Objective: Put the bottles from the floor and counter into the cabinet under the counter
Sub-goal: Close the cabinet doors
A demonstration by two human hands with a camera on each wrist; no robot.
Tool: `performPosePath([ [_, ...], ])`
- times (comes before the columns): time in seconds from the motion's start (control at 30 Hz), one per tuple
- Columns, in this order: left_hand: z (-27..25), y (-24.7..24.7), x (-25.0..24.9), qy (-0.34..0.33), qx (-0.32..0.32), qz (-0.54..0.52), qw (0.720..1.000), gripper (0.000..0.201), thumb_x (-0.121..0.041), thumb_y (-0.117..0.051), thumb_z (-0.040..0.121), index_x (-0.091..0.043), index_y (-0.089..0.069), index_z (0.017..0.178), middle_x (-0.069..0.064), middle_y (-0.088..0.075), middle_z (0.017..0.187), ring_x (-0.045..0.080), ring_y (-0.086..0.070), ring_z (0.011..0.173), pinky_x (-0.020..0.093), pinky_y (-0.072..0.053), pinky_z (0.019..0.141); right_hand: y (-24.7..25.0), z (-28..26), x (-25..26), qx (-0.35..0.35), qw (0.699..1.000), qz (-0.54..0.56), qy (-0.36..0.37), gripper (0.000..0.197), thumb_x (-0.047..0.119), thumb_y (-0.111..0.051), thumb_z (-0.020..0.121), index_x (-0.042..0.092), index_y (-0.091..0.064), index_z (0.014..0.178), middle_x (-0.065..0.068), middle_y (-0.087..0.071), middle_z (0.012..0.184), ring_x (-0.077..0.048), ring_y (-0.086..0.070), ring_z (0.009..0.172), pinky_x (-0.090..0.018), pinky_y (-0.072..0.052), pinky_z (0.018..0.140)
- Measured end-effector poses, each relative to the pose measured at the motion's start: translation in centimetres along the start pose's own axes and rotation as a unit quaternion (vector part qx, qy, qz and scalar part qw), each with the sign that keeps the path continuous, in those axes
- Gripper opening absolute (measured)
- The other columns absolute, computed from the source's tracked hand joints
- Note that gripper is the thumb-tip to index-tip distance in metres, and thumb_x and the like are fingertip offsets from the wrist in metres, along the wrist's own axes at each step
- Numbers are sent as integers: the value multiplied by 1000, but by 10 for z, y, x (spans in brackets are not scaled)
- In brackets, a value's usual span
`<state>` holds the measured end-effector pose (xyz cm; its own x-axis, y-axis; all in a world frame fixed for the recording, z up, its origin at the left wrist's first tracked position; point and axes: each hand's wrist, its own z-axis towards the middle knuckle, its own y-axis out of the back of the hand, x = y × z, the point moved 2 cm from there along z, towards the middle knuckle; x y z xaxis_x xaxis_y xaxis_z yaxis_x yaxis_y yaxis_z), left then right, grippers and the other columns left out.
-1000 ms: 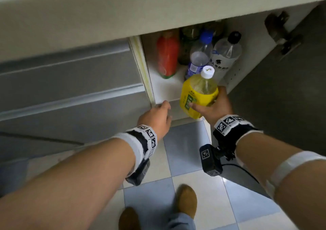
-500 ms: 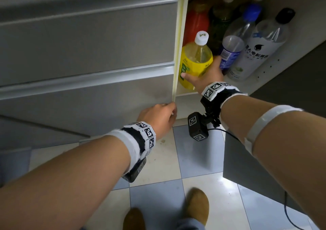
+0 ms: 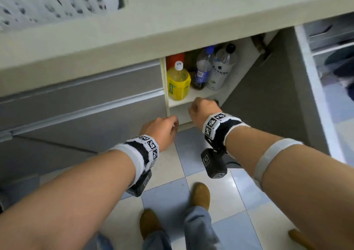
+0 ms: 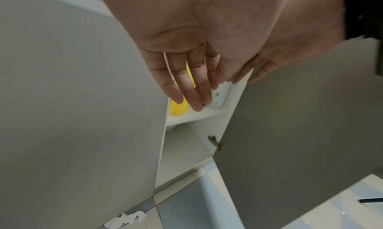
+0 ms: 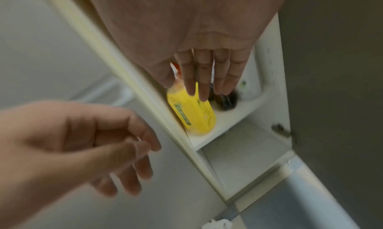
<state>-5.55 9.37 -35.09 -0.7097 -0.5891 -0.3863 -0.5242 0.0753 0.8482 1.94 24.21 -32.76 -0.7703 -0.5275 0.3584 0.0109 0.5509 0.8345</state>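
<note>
Cabinet [image 3: 231, 88] open, frame centre. Yellow bottle [image 3: 178, 82] upright on its shelf, left edge, beside other bottles. I'd guess full, heavy, slick; grab the waist. Right hand [image 3: 204, 109] and left hand [image 3: 160, 129]: fingers relaxed, both empty.

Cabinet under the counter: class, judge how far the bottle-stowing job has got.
Done: the yellow bottle stands on the cabinet shelf beside a blue-capped bottle and a clear bottle. In hand: nothing; the left hand and right hand hold no bottle. Left: the cabinet door is open; no bottles outside the cabinet are in view.
</note>
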Motion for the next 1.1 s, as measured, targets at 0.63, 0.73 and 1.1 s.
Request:
performPosePath([
  [0.63, -110, 170, -160, 114, -28, 30, 993, 16, -34, -46, 96, -32, -61, 100, -7, -73, 100, 21, -69, 89, 42, -59, 79, 192, -139, -77, 32, 980, -10, -194, 77, 20, -59, 92, -7, -13, 148, -25, -36, 147, -38, -47, 130, -43, -45, 102],
  [0.73, -118, 170, -164, 126, -16, 41, 991, 18, -34, -44, 97, -31, -61, 101, -7, -72, 103, 21, -68, 93, 42, -58, 83, 197, -142, -74, 44, 990, 44, -131, 54, 20, -57, 92, 1, -40, 140, -21, -50, 137, -37, -51, 125, -43, -43, 100],
  [1.1, -135, 201, -101, 233, -99, 6, 967, 16, -28, -44, 97, -28, -60, 102, -4, -71, 103, 24, -67, 90, 43, -58, 78, 188, -80, 14, 182, 940, 272, -94, 27, 38, -62, 91, 11, -64, 95, -10, -71, 86, -31, -68, 96, -35, -57, 82],
])
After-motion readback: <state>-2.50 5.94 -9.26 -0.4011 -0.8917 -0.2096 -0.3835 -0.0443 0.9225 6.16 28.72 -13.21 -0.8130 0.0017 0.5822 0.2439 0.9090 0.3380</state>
